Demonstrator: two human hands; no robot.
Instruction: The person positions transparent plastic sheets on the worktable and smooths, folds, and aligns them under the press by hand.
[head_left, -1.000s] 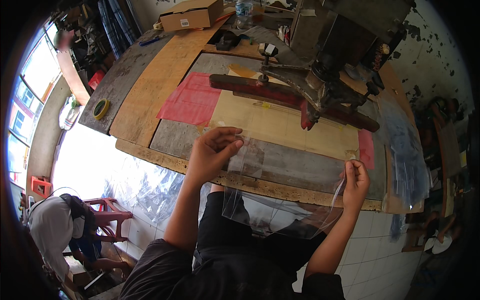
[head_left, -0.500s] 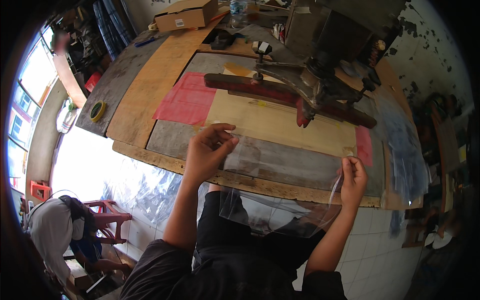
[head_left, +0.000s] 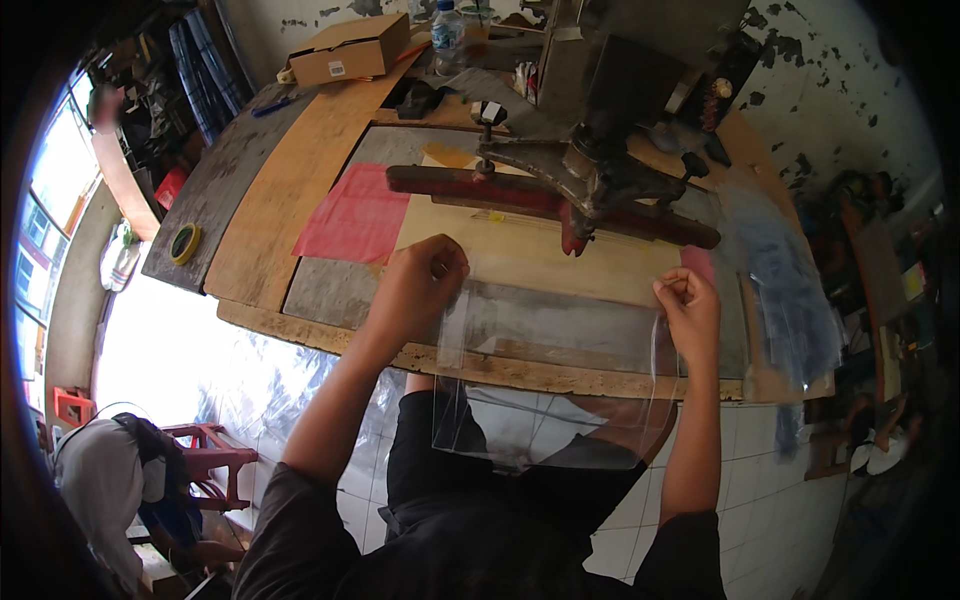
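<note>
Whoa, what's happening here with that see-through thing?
A person is holding up a clear plastic sheet, with the left hand near one top corner and the right hand near the other. It hangs by the near edge of a workbench. Farther back, a machine's long dark-red bar stretches over a yellow sheet on the bench.

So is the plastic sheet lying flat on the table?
No, the left hand and right hand hold the sheet, which hangs down past the table edge.
</note>
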